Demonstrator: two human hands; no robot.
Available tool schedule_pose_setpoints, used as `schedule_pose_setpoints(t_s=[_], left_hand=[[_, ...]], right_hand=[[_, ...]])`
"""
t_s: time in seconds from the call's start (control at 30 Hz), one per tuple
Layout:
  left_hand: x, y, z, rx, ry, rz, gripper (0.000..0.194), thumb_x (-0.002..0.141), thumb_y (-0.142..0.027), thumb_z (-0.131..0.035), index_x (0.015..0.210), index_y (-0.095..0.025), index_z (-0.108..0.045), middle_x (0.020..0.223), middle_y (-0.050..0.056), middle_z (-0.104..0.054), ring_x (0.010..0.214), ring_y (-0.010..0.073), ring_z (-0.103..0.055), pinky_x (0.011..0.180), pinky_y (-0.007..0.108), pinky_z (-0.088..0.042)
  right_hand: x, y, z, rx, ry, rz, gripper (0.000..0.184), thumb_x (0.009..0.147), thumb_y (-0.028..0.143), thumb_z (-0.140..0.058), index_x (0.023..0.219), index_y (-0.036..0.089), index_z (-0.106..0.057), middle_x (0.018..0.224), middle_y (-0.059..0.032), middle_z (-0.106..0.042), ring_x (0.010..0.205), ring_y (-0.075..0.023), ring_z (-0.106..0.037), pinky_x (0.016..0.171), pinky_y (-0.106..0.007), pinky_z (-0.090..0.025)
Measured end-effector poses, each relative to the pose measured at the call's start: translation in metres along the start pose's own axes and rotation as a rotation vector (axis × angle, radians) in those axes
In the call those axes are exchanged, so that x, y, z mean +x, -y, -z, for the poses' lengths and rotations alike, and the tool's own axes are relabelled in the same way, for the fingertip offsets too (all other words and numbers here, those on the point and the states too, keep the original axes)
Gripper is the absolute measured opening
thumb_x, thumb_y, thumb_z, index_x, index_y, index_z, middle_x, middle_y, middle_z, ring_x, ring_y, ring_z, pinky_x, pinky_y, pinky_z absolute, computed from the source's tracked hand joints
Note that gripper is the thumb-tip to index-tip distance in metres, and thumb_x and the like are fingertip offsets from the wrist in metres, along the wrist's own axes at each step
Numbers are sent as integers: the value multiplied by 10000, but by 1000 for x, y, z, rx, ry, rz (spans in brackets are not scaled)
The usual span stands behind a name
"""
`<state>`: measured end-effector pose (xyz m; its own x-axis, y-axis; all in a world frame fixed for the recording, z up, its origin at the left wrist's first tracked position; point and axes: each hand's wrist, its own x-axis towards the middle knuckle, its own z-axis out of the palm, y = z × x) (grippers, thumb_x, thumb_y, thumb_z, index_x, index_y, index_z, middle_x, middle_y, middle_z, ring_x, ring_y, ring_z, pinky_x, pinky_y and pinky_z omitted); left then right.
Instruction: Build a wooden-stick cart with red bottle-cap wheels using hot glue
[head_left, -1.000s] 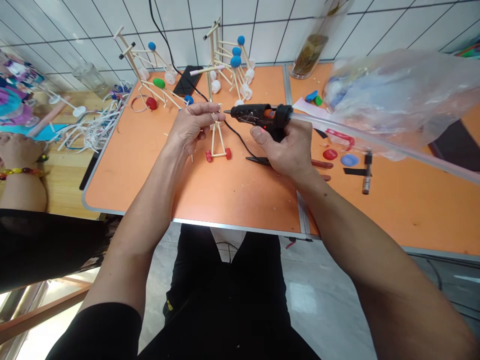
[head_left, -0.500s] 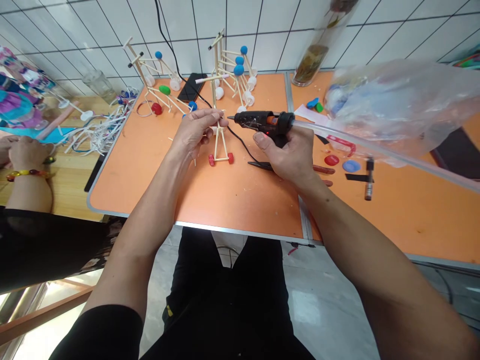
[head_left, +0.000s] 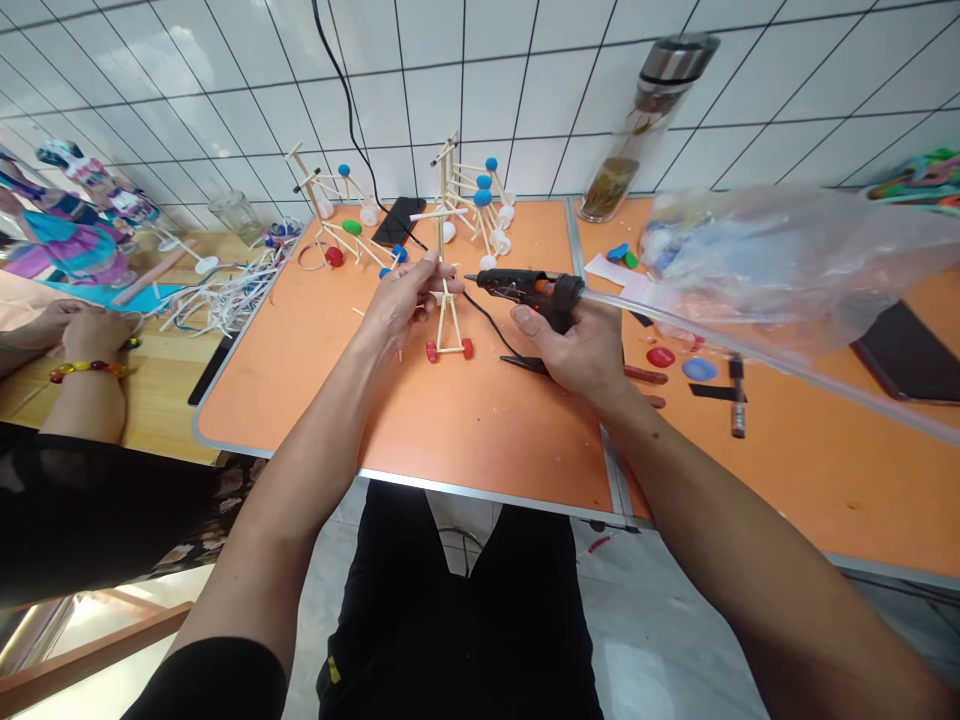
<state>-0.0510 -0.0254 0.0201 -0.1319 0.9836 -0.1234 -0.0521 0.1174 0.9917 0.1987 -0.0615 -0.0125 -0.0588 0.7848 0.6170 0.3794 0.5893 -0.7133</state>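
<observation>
**As left hand (head_left: pixel 401 298) pins stick frame (head_left: pixel 448 325), right hand (head_left: pixel 577 348) aims glue gun (head_left: pixel 529 288)**

While the left hand's grip closes narrowly around the upper sticks, thumb and fingers pinching them, the frame stands upright with its red wheels (head_left: pixel 448 349) on the orange tabletop (head_left: pixel 300 400). The right hand's grip wraps fully around the black glue gun's handle, its nozzle level and pointing left, just beside the left fingertips (head_left: pixel 433 268) and the top of the frame. A clear glue stick (head_left: pixel 675 328) runs from the back of the gun, and a black cable (head_left: pixel 487 325) trails behind the frame. A steady pinch close to the joint, with fingertips kept clear of the hot nozzle, appears to be the safest hold for such thin sticks.

Black-handled scissors (head_left: pixel 525 364) lie under the right hand. Two taller stick models (head_left: pixel 465 195) with blue balls stand farther back, near a phone (head_left: pixel 397 220). A plastic bag (head_left: pixel 780 265) hangs at right above bottle caps (head_left: pixel 675 362) and a marker (head_left: pixel 738 398). On the wooden table at left, a co-worker's hand (head_left: pixel 94 335) rests above a beaded bracelet (head_left: pixel 90 371).
</observation>
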Motion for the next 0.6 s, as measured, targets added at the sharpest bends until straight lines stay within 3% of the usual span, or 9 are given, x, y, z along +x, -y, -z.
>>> schedule_pose_setpoints(t_s=[0.33, 0.47, 0.6], left_hand=[[-3, 0, 1, -22, 22, -9, 590, 1022, -790, -957, 911, -226, -823, 897, 108, -928, 543, 114, -571, 500, 275, -303], [-1, 2, 3, -46, 34, 9, 626, 1024, -793, -951, 902, -193, -825, 944, 126, -939, 548, 85, -526, 514, 242, -302], [2, 4, 4, -73, 42, 10, 642, 1052, -784, -931, 906, -166, -837, 953, 144, -942, 550, 72, -507, 514, 212, -301]], right_hand=[[0, -2, 0, 9, 18, -18, 362, 1003, 486, -827, 1215, 250, -1000, 804, -22, -740, 700, -246, -615, 652, -389, -500], [0, -5, 0, 20, 23, -16, 413, 1023, 533, -828, 1240, 224, -997, 873, -36, -803, 740, -244, -659, 695, -387, -531], [-1, -8, 2, -23, 50, -26, 416, 1043, 562, -807, 1214, 224, -980, 839, -33, -778, 726, -246, -645, 685, -388, -515]])
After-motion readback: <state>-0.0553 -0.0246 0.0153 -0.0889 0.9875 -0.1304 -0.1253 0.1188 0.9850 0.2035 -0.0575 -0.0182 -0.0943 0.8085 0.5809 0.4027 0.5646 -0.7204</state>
